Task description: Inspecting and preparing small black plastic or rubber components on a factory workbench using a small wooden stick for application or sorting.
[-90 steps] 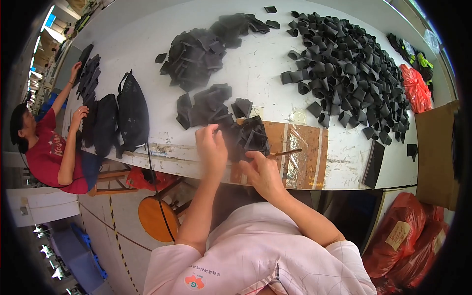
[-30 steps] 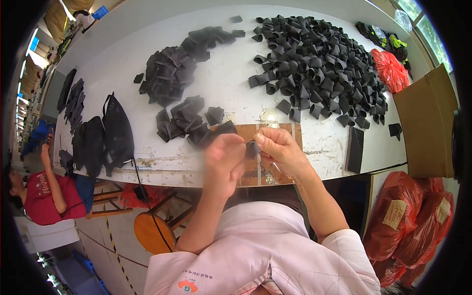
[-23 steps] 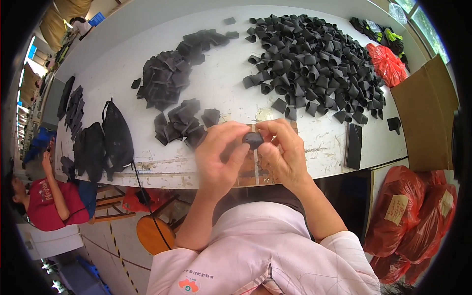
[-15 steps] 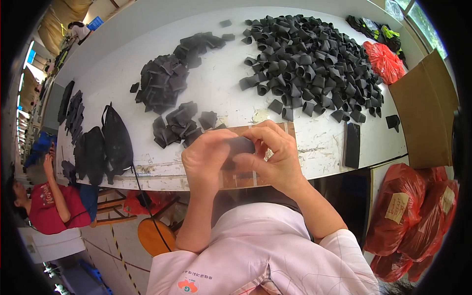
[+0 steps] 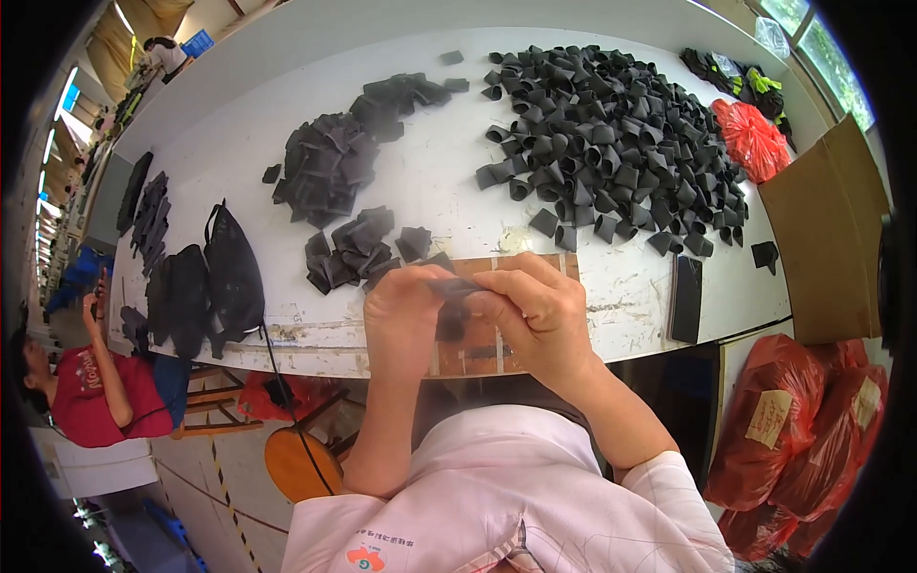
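Near the table's front edge, my left hand (image 5: pixel 405 320) and my right hand (image 5: pixel 541 320) are pinched on a small black fabric piece (image 5: pixel 452 317). It hangs down between them, and its upper edge is partly covered by my fingers. Below lies a brown board (image 5: pixel 564 272), crossed by pale strips. Just beyond my left hand is a small heap of flat black pieces (image 5: pixel 351 250). A larger heap of flat black pieces (image 5: pixel 330 172) lies farther back. Far right spreads a big pile of black pieces curled into short tubes (image 5: pixel 611 143).
A black drawstring bag (image 5: pixel 234 272) lies at the left. To the right are a dark block (image 5: pixel 686 298), a red plastic bag (image 5: pixel 753 140) and a cardboard sheet (image 5: pixel 829 229). Full red bags (image 5: pixel 769 420) stand beside the table. A co-worker in red (image 5: pixel 95 396) is at the left.
The black piece, which showed a rounded, tube-like shape, now hangs flatter between my fingers. My right hand has turned, with its fingers closer together. The view has shifted slightly.
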